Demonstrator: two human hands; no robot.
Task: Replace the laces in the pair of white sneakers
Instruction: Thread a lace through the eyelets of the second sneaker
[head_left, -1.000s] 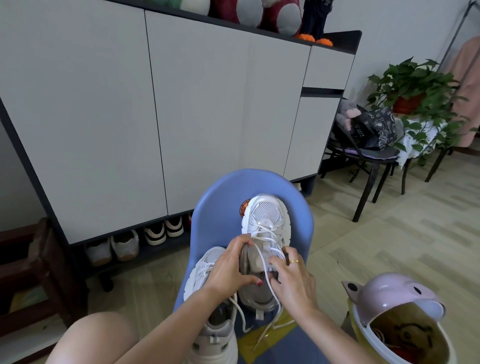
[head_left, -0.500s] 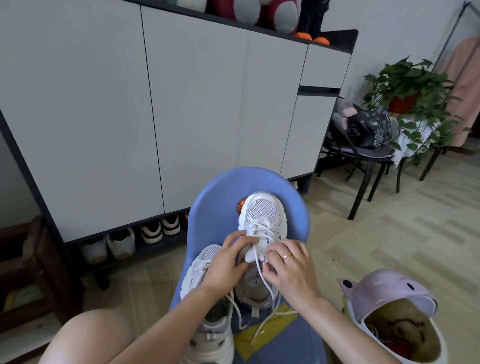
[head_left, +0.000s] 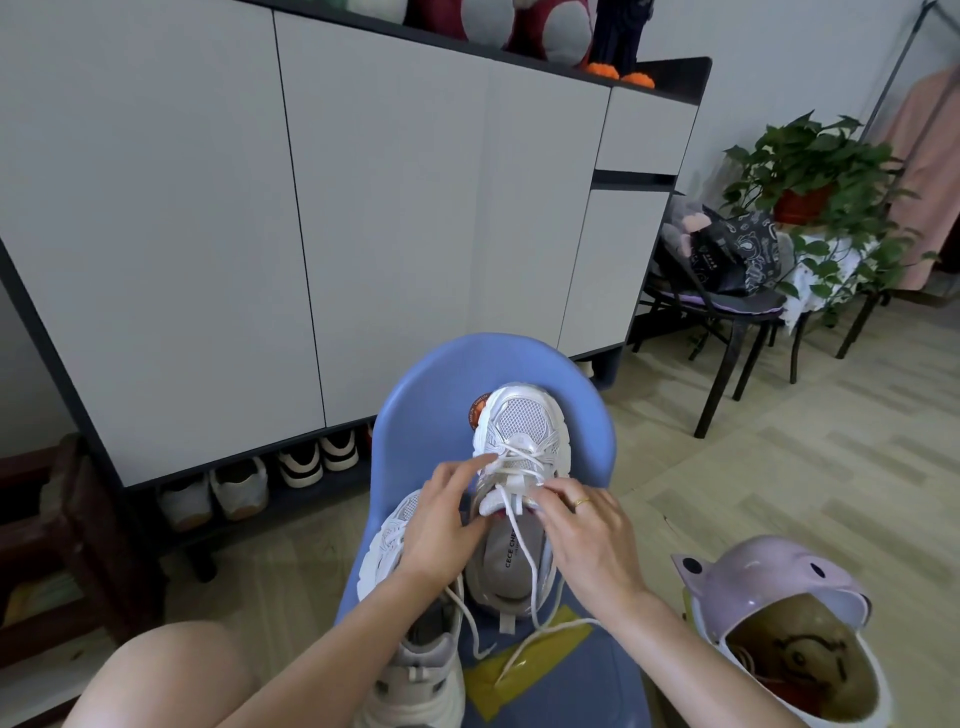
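While both sneakers sit on the blue chair (head_left: 415, 405), the risks sit mostly in the loose lace. The left sneaker (head_left: 410, 660) lies at the seat's left edge, part over it by the look, and a nudge from the forearm could tip it to the floor. The left hand (head_left: 441, 525) steadies the right sneaker (head_left: 522, 431), propped against the chair back, forefinger out at the eyelets. The right hand (head_left: 587, 540) seems to pinch the lace (head_left: 524, 556) near the tongue, though the fingertips are hard to read. The lace's free ends trail toward the front edge; a sharp tug could pull one out of its eyelet or leave them uneven.
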